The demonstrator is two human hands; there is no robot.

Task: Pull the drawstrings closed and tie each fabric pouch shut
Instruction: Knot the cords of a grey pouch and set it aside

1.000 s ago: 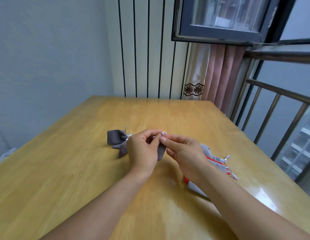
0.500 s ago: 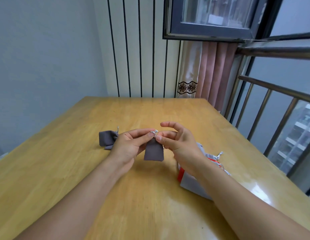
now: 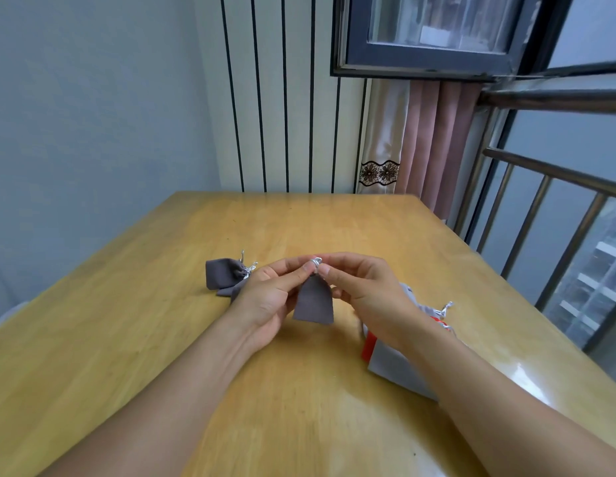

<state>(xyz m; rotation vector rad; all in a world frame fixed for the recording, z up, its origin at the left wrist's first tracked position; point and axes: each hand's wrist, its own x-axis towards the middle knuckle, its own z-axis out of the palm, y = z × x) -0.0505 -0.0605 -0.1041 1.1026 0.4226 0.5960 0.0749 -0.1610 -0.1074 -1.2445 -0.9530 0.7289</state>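
Pale wood, glossy and broad, makes up the table (image 3: 299, 407), which runs back to a wall with thin black vertical lines; a pink curtain (image 3: 434, 139) hangs at the far right corner beneath a dark window frame (image 3: 420, 63), and a metal railing (image 3: 554, 187) lines the right side. Both bare forearms reach in from the near edge and meet over the middle of the table; the left hand (image 3: 268, 301) and the right hand (image 3: 365, 294) each pinch the silver drawstring (image 3: 316, 263) at the gathered neck of a small dark grey pouch (image 3: 313, 302), thumb and forefinger closed on the cord from either side. That pouch hangs neck up between the two hands, its flat bottom edge just above the wood or perhaps brushing it; the view does not settle which. Behind the left hand lies a heap of dark grey pouches (image 3: 225, 277) with silver cords bunched at their necks, partly hidden by the knuckles. Under the right forearm rests a light grey pouch (image 3: 392, 363) with a red edge showing at its left side; more light grey fabric with loose silver cord ends (image 3: 446, 308) lies just beyond the wrist.
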